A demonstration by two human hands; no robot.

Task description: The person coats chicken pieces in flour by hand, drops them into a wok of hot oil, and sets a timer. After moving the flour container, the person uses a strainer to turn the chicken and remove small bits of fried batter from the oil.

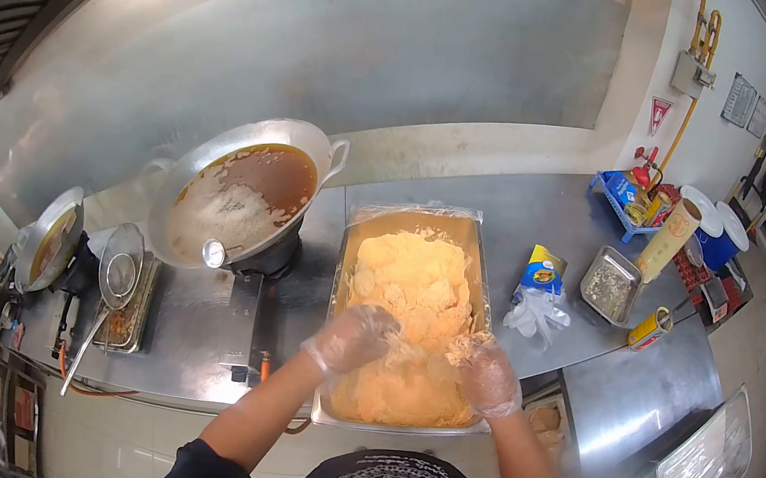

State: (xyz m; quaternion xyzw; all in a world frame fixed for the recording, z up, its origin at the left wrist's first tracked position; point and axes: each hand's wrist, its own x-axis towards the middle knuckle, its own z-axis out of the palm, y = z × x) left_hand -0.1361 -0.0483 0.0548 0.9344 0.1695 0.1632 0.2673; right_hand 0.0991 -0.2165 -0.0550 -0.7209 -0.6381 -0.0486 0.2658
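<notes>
A deep metal tray [347,264] holds a wide heap of pale orange breading flour [417,275], with lumpy coated pieces [434,296] near its middle. Both my hands wear clear plastic gloves dusted with flour. Over the tray's left side, my left hand [354,338] has its fingers curled in; whatever they hold is hidden. At the tray's right edge, my right hand [489,378] closes around a craggy flour-coated piece [467,347]. Some flour between the hands looks blurred.
Left of the tray, a large wok [293,135] of foaming oil sits on a burner, a thermometer [214,253] at its rim. Further left are a strainer [121,268] and second wok [50,229]. Rightward stand a small metal pan [610,285], a yellow can [651,327] and a film-wrapped tray [698,474].
</notes>
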